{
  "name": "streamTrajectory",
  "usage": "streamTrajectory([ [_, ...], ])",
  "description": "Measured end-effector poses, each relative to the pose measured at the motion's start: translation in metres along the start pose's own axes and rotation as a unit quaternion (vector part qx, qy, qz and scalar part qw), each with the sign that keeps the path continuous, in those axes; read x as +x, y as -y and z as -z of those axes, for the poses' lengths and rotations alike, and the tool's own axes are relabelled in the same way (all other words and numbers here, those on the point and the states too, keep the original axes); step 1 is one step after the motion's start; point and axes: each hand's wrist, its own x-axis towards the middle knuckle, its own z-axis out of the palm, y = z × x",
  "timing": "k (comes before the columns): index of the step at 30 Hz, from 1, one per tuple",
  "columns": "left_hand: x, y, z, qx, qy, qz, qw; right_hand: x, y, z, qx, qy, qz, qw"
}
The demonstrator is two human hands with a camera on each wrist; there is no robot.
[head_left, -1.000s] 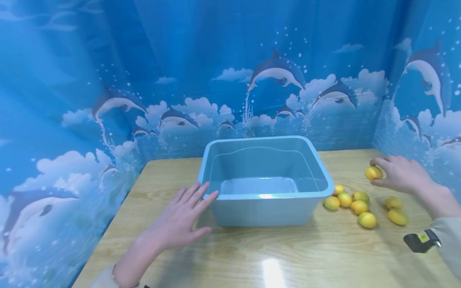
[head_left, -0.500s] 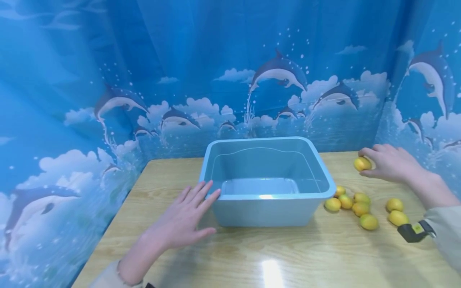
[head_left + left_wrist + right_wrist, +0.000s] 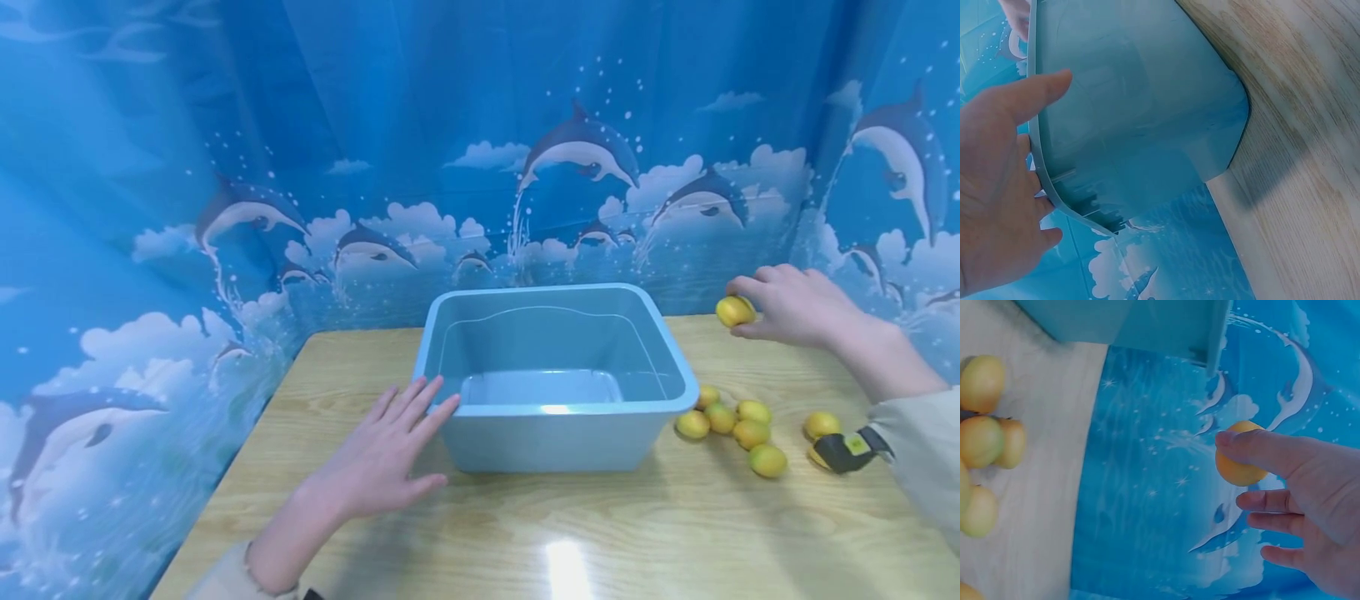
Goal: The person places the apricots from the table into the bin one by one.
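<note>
A light blue plastic bin (image 3: 558, 442) stands on the wooden table, its inside visible from above. My left hand (image 3: 375, 454) lies at the bin's near left corner, fingers straight, fingertips at the rim; the left wrist view shows the thumb pointing along the outer wall. Beyond the bin's right side, my right hand (image 3: 798, 304) pinches a small yellow mango (image 3: 735, 311) between thumb and fingers, held up off the table. In the right wrist view the thumb lies across this mango (image 3: 1239, 469), and the other fingers extend below it.
Several more small mangoes (image 3: 752, 433) lie in a loose group right of the bin. Farther right are two others, one mango (image 3: 822, 425) in plain sight and one partly hidden by the black wrist device (image 3: 851, 450). A dolphin-print curtain (image 3: 480, 167) borders the table's back and sides.
My right hand has risen and moved left toward the bin with the mango in its grip. My left hand has stayed at the bin's corner.
</note>
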Motion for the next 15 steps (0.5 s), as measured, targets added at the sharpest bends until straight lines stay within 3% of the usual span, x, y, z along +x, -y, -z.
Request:
streamTrajectory([
  [15,-0.001,0.000,-0.003,0.016,-0.027,-0.003,0.9995,0.039,0.031,0.043,0.002,-0.024,0.039,0.9990],
])
